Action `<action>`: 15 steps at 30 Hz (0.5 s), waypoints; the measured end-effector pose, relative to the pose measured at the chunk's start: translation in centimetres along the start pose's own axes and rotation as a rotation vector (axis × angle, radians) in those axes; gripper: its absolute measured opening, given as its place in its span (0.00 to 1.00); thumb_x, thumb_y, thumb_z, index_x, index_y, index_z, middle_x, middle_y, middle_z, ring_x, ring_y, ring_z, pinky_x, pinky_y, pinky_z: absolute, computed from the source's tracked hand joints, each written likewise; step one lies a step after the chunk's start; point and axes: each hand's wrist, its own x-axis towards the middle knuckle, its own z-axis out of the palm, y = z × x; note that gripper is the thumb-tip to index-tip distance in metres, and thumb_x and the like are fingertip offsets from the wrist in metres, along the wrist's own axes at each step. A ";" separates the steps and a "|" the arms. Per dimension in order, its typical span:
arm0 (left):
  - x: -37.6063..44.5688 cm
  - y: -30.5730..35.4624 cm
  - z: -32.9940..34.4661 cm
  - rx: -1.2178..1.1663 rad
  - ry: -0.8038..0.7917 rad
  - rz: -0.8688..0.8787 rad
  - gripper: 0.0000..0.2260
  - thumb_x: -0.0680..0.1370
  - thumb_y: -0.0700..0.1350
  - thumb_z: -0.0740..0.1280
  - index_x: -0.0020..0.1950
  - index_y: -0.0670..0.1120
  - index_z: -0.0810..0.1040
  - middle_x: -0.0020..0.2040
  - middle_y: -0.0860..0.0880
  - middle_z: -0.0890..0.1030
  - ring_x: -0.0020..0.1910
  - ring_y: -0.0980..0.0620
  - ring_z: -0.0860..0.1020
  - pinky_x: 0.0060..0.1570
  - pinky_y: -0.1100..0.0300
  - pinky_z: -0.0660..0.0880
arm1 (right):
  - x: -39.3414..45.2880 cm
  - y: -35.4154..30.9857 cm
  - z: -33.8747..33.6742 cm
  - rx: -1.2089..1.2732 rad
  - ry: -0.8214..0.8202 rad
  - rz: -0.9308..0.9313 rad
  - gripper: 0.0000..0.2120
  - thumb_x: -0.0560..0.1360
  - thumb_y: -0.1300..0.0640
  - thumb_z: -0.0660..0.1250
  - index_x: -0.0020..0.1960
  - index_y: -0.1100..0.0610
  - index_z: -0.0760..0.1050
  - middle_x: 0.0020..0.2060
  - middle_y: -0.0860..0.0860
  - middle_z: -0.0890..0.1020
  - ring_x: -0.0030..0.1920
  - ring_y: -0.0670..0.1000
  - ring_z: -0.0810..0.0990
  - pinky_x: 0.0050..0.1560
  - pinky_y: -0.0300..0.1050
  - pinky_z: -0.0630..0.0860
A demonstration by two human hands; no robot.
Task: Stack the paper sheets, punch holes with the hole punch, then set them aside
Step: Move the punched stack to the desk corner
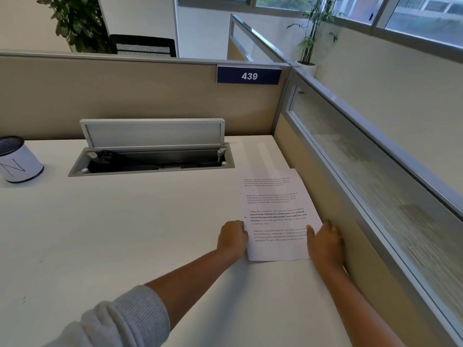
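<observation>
1. Lying at the right of the frame's middle, flat on the white table (125,234), hard by the beige partition (333,221): the paper sheets (274,209), printed side up.
2. Running with the long axis from the lower middle of the frame up toward the upper right, alongside the partition; upper sheets fanning slightly out of line with the top one.
3. Flanking the near end of the sheets: left hand (233,237) curling against the left edge, right hand (325,242) pressing on the right edge, thumb lying on the paper.
4. Sitting apart from each other, one hand per long edge, fingers bent onto the paper rather than spread; neither one clearly nearer.
5. Judging the stack as needing squaring between both hands, pushing inward across the short axis.
6. Showing no hole punch anywhere in frame; only a white cup (18,162) at the left edge and an open cable tray (152,159) up the middle.
</observation>
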 end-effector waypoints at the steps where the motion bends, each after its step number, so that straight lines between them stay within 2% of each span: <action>1: -0.1 0.1 0.0 0.011 -0.004 0.007 0.11 0.75 0.36 0.57 0.32 0.44 0.68 0.32 0.49 0.73 0.37 0.48 0.71 0.36 0.60 0.65 | -0.2 0.1 0.0 -0.022 0.002 -0.010 0.23 0.77 0.51 0.62 0.62 0.68 0.67 0.60 0.66 0.73 0.61 0.65 0.71 0.59 0.55 0.69; 5: -0.3 0.1 0.1 0.033 -0.006 -0.004 0.15 0.75 0.37 0.56 0.29 0.47 0.65 0.30 0.51 0.70 0.38 0.48 0.71 0.36 0.60 0.65 | -0.8 0.3 0.1 -0.109 0.001 -0.050 0.26 0.77 0.49 0.60 0.66 0.68 0.65 0.62 0.64 0.73 0.64 0.63 0.69 0.62 0.55 0.68; 9: -0.5 0.3 -0.1 0.035 -0.004 0.005 0.09 0.75 0.37 0.57 0.39 0.43 0.75 0.41 0.42 0.79 0.39 0.49 0.73 0.37 0.61 0.66 | -1.0 0.3 0.2 -0.151 -0.002 -0.063 0.25 0.78 0.48 0.58 0.64 0.68 0.66 0.60 0.64 0.75 0.61 0.63 0.72 0.59 0.54 0.70; 11: -0.6 0.2 -0.1 0.042 -0.016 0.000 0.09 0.75 0.37 0.57 0.37 0.43 0.74 0.41 0.42 0.80 0.39 0.48 0.74 0.37 0.60 0.67 | -1.1 0.3 0.1 -0.147 0.005 -0.073 0.25 0.78 0.47 0.58 0.64 0.68 0.66 0.60 0.64 0.75 0.61 0.63 0.73 0.58 0.54 0.71; 13: -0.7 0.2 -0.3 0.050 -0.030 -0.008 0.10 0.75 0.37 0.57 0.34 0.44 0.71 0.38 0.45 0.77 0.39 0.47 0.74 0.37 0.60 0.68 | -1.2 0.3 0.3 -0.142 0.013 -0.092 0.27 0.78 0.47 0.57 0.67 0.67 0.64 0.63 0.64 0.73 0.63 0.62 0.71 0.60 0.54 0.71; 15: -1.1 0.5 -0.7 0.078 -0.028 0.008 0.09 0.75 0.38 0.57 0.36 0.44 0.71 0.41 0.44 0.77 0.40 0.47 0.74 0.39 0.59 0.69 | -1.6 0.3 0.3 -0.145 -0.008 -0.114 0.29 0.78 0.47 0.56 0.71 0.65 0.59 0.70 0.62 0.66 0.69 0.61 0.66 0.65 0.53 0.67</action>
